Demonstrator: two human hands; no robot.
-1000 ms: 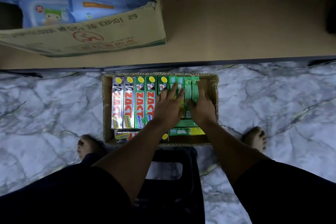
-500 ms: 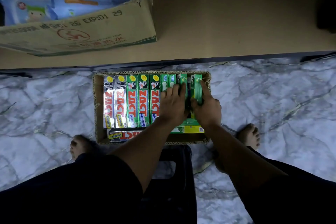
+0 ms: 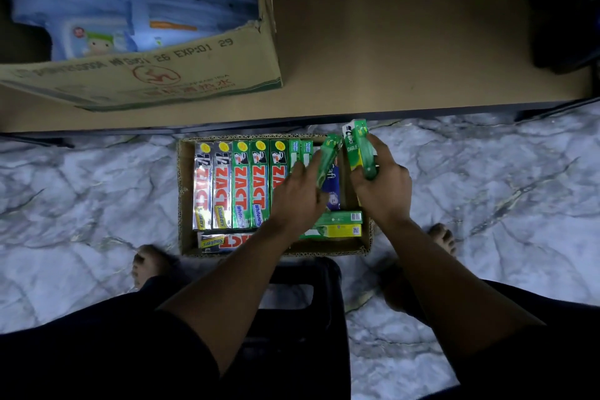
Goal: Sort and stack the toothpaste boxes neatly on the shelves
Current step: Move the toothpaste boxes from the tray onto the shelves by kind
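A shallow cardboard tray (image 3: 185, 198) on the marble floor holds a row of silver and green Zact toothpaste boxes (image 3: 240, 185), with more boxes lying crosswise along its near edge. My right hand (image 3: 383, 191) grips green Darlie boxes (image 3: 358, 148), lifted above the tray's right end. My left hand (image 3: 297, 195) holds another green box (image 3: 328, 159), tilted up out of the row. A blue box (image 3: 332, 187) shows in the gap beneath them.
The brown shelf board (image 3: 406, 42) runs across the top, just beyond the tray. A large open carton (image 3: 156, 81) of blue packs sits on its left part. A black stool (image 3: 292, 318) stands between my legs, my bare feet at either side of the tray.
Both hands have lifted green boxes out of the tray's right end, uncovering a blue box underneath. A second ago they lay flat on the row.
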